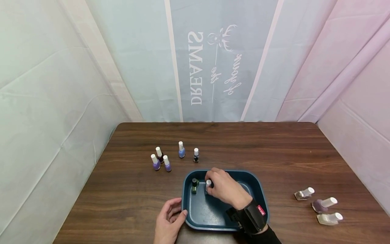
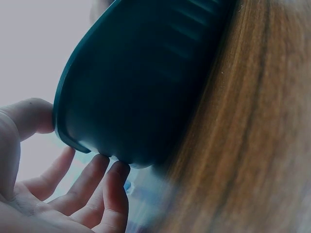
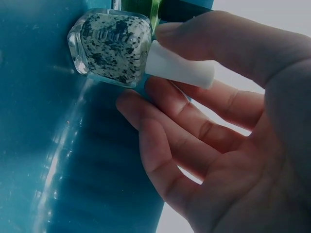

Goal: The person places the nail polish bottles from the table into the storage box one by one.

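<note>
A dark teal tray (image 1: pixel 213 227) lies on the wooden table. My right hand (image 1: pixel 226 189) is over it and pinches a nail polish bottle by its white cap (image 1: pixel 208 183). In the right wrist view this bottle (image 3: pixel 114 48) is clear glass with black and white speckles, close to the tray floor. Beside it in the tray is a green nail polish bottle (image 1: pixel 194 186) with a black cap. With thumb and bent fingers, my left hand (image 1: pixel 170 220) holds the tray's left edge; the left wrist view shows the fingertips against the outer wall (image 2: pixel 121 97).
Behind the tray, to the left, stand several purple, blue and dark bottles, among them a blue one (image 1: pixel 181 152) and a dark one (image 1: pixel 196 155). Three bottles, including a mauve one (image 1: pixel 320 205), lie tilted at the right. Printed cloth (image 1: pixel 219 67) hangs behind the table (image 1: pixel 131 189).
</note>
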`<control>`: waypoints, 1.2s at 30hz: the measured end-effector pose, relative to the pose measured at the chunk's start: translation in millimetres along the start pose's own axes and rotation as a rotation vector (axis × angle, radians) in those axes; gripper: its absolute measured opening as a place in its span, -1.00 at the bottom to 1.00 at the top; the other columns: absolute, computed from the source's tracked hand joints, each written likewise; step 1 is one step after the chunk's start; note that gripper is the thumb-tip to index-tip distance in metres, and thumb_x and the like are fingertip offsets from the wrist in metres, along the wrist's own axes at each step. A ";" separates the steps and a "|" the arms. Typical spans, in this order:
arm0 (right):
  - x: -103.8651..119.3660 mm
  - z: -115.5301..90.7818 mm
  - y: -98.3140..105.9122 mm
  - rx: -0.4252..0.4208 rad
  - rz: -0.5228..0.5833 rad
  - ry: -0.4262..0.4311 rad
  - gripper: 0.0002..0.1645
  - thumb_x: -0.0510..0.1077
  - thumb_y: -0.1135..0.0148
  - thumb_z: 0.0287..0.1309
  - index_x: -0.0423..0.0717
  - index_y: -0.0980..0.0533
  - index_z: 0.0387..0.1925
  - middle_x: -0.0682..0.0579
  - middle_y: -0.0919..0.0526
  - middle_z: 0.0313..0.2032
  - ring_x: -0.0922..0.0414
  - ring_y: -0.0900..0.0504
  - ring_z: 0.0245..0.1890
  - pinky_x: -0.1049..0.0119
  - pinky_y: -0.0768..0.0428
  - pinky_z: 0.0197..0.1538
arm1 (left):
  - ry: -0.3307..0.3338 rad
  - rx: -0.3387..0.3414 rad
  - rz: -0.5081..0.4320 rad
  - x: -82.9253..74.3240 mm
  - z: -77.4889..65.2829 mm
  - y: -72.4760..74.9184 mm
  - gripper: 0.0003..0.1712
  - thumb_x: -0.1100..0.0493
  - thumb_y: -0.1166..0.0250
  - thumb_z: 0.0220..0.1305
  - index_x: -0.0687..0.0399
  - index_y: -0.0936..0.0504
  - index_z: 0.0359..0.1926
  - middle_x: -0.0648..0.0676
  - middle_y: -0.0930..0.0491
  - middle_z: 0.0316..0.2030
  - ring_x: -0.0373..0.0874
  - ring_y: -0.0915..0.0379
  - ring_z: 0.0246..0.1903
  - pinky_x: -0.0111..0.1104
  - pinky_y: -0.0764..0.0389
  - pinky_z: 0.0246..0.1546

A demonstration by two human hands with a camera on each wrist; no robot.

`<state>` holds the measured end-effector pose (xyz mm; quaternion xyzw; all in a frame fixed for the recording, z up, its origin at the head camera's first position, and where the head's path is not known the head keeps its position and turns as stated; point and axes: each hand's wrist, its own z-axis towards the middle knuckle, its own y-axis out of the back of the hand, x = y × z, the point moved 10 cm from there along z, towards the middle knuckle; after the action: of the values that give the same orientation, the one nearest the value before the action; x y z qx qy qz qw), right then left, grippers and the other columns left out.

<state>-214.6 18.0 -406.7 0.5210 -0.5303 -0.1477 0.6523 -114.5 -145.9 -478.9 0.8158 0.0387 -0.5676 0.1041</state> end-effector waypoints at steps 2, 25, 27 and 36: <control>0.3 -1.3 2.1 -0.007 0.001 -0.002 -0.76 -0.20 -0.32 0.07 -0.12 -0.59 -0.17 0.10 -0.48 -0.28 0.23 -0.42 -0.39 0.44 -0.42 -0.42 | 0.002 0.001 0.003 0.1 -0.2 -0.2 -0.50 0.26 -0.38 0.13 0.16 -0.49 0.11 0.18 -0.57 0.06 -0.08 -0.55 -0.02 -0.46 -0.59 -0.18; -2.8 -29.7 52.5 -0.215 0.039 -0.016 -0.71 0.02 -0.31 0.18 0.00 -0.57 -0.12 0.06 -0.60 -0.18 0.16 -0.57 -0.18 0.26 -0.56 -0.12 | -0.044 0.013 -0.014 -2.2 -1.3 -0.9 -0.50 0.29 -0.37 0.13 0.23 -0.48 0.11 0.22 -0.56 0.05 -0.11 -0.57 -0.06 -0.45 -0.60 -0.21; -5.0 -32.9 56.9 -0.241 0.039 -0.012 -0.73 0.01 -0.31 0.18 0.00 -0.57 -0.13 0.07 -0.60 -0.18 0.18 -0.55 -0.20 0.29 -0.56 -0.14 | -0.041 0.010 -0.014 -1.5 -1.3 -0.6 -0.50 0.29 -0.37 0.13 0.23 -0.48 0.11 0.22 -0.57 0.05 -0.09 -0.57 -0.06 -0.45 -0.60 -0.21; -14.1 -48.5 74.3 -0.355 0.027 -0.001 -0.74 -0.06 -0.33 0.16 -0.03 -0.58 -0.13 0.07 -0.60 -0.22 0.23 -0.52 -0.25 0.35 -0.51 -0.24 | -0.043 0.002 -0.009 -0.4 -1.5 0.2 -0.50 0.28 -0.38 0.13 0.21 -0.49 0.11 0.21 -0.57 0.05 -0.13 -0.56 -0.07 -0.45 -0.60 -0.20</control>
<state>-205.9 84.6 -347.1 0.3905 -0.5031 -0.2304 0.7357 -113.3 -145.8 -478.0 0.8032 0.0396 -0.5857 0.1015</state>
